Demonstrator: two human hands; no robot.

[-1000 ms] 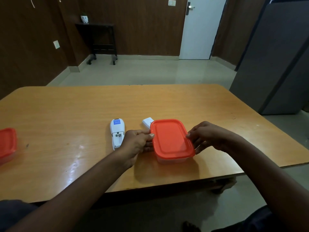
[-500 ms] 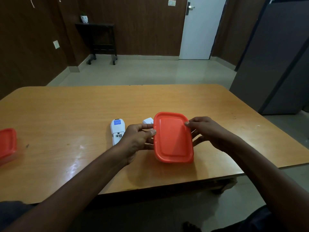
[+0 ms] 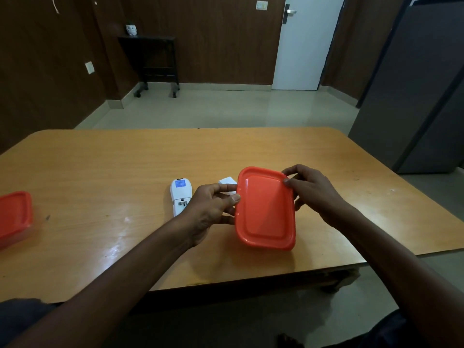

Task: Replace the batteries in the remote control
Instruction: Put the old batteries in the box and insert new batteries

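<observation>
An orange lid [image 3: 265,209] was held tilted above the wooden table [image 3: 100,172], gripped at its left edge by the left hand [image 3: 213,212] & at its far right corner by the right hand [image 3: 311,192]. The white remote [image 3: 180,198] lay flat w/ its battery bay open, just left of the left hand. A small white piece [image 3: 227,182] lay behind the lid. Another orange-lidded container [image 3: 13,217] sat at the table's far left edge.

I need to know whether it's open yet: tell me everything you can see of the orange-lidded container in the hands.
The orange-lidded container is rectangular with rounded corners; its glossy plastic lid has a raised rim. It is held above the table, tilted so the lid faces the camera. The left hand and right hand grip opposite edges. The lid looks closed; the body is hidden.
</observation>
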